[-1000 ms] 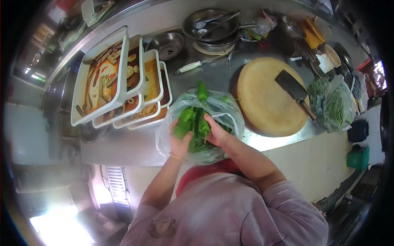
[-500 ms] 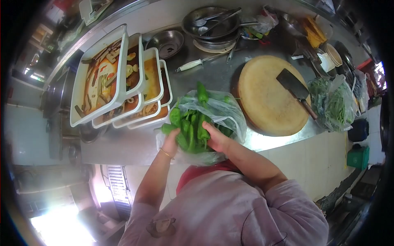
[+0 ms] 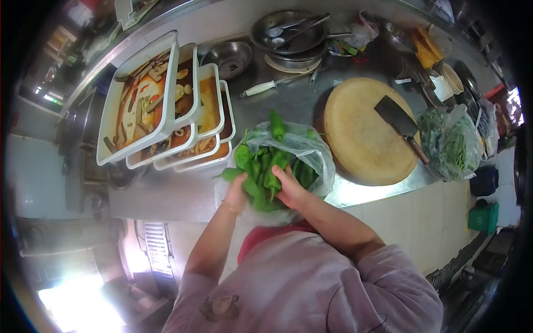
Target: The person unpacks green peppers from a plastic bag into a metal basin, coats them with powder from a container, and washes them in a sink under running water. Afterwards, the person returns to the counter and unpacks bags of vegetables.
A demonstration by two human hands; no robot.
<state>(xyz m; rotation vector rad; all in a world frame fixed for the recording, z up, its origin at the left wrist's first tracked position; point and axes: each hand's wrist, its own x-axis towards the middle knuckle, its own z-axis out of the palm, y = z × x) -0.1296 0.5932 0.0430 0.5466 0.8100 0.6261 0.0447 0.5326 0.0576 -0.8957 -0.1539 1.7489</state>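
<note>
A clear plastic bag [image 3: 317, 151] full of green peppers [image 3: 257, 166] lies at the near edge of the steel counter, its mouth spread wide. My left hand [image 3: 236, 195] grips green peppers on the left side of the pile; its thumb shows and the other fingers are hidden beneath. From the right, my right hand [image 3: 291, 188] closes round a pepper, thumb on top. One pepper [image 3: 277, 125] sticks up at the far rim of the bag. To the right lies a round wooden chopping board [image 3: 355, 133] with a cleaver [image 3: 396, 116] resting on it.
Stacked white trays [image 3: 172, 119] of food in sauce stand at the left. Behind are a metal bowl [image 3: 226, 59], a wok with ladles [image 3: 288, 34] and a white-handled sharpening rod [image 3: 259, 89]. A bag of green vegetables [image 3: 452, 141] sits right of the board.
My hands have shifted slightly among the peppers, and the ones between them lie differently. The view has tilted a little. Board, cleaver and trays stay in place.
</note>
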